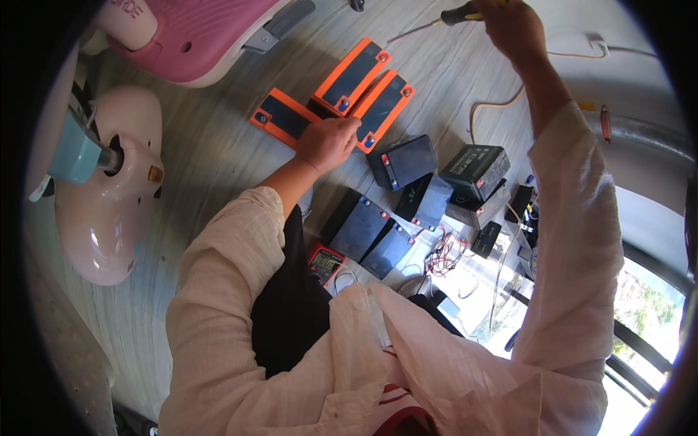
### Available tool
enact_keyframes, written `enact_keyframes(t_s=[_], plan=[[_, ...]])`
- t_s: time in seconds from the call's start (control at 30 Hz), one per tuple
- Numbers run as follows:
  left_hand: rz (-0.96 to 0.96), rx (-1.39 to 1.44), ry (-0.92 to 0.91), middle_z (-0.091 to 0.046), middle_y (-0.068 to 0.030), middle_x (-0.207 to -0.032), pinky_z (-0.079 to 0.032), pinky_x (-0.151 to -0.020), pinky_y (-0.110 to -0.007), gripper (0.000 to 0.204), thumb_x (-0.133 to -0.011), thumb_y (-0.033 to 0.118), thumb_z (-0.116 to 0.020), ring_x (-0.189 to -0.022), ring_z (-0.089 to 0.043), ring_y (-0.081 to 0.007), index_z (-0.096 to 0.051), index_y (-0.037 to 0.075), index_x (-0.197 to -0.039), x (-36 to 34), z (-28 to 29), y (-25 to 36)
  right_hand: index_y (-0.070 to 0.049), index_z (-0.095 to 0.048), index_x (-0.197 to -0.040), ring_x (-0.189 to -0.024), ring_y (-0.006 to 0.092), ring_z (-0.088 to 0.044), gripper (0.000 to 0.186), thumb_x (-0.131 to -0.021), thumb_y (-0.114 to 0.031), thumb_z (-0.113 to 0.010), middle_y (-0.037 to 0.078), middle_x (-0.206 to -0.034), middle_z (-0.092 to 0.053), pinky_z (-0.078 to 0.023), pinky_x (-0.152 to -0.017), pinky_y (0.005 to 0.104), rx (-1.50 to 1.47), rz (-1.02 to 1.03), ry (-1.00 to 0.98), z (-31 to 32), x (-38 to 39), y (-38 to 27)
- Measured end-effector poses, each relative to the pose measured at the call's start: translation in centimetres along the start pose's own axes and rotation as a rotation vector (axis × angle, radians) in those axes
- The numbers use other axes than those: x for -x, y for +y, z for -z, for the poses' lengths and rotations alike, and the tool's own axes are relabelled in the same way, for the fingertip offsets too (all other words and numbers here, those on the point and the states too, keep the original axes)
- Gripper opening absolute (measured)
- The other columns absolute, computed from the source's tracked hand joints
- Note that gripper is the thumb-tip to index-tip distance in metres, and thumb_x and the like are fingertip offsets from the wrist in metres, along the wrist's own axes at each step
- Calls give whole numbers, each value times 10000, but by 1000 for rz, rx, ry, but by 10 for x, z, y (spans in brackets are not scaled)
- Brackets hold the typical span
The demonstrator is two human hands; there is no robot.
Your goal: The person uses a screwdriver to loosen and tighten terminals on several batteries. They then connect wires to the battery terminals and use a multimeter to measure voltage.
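Three orange batteries with dark tops lie close together on the floor: a left battery [280,118], a middle battery [351,76] and a right battery [384,107]. My left hand [331,144] is over the near side of the group, its fingers bent in against the right battery. What those fingers hold, if anything, is hidden. Raised at the upper right, my right hand [515,36] is closed around the handle of a screwdriver [459,13]. Its long shaft slants down to the left, with the tip just beyond the middle battery's far corner, near a terminal.
Several black batteries [403,161] stand nearer and to the right. A red multimeter [325,264] sits by my leg, near tangled wires [445,254]. A pink scooter body [189,36] and a cream scooter fender [109,182] are at left. A cable [483,109] runs toward the wall.
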State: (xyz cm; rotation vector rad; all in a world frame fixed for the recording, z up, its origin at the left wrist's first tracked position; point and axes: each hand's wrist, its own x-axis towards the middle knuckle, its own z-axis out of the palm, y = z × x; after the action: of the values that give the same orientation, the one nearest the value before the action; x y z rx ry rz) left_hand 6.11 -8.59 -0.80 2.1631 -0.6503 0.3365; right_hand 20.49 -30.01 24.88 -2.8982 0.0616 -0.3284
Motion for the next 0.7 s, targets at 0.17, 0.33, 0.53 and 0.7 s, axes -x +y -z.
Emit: enact_keyframes(t_s=[0.17, 0.33, 0.53, 0.7], plan=[[35, 69, 3, -673, -98, -779, -519, -599, -405, 99, -869, 93, -619, -714, -668, -295, -616, 83, -968, -4, 3, 4, 45, -589, -899, -708, 314, -639, 359, -899, -311, -632, 177, -722, -632, -501, -672, 407, -307, -292, -78, 24, 19, 3], [219, 267, 2, -672, -88, -789, -502, -568, -377, 96, -934, 110, -564, -667, -668, -263, -615, 71, -1005, -1, 9, 3, -47, -584, -717, -452, 92, -482, 459, -933, -452, -602, 17, -533, -516, -379, -447, 260, -716, -297, -19, 18, 104, 29], [996, 1520, -23, -602, -119, -1101, -513, -894, -306, 250, -931, -5, -422, -1008, -616, -201, -531, -36, -1155, 2, 32, -11, -56, -550, -929, -484, 133, -497, 348, -995, -398, -540, 55, -633, -536, -426, -449, 270, -1265, -954, -49, -4, 242, 64], [1033, 1717, -57, -568, -168, -1220, -478, -1041, -311, 309, -942, -41, -368, -1205, -559, -238, -493, -64, -1225, 2, 52, 11, -67, -597, -896, -486, 136, -501, 349, -993, -397, -541, 44, -638, -536, -439, -453, 268, -1412, -1108, -37, -8, 302, 67]])
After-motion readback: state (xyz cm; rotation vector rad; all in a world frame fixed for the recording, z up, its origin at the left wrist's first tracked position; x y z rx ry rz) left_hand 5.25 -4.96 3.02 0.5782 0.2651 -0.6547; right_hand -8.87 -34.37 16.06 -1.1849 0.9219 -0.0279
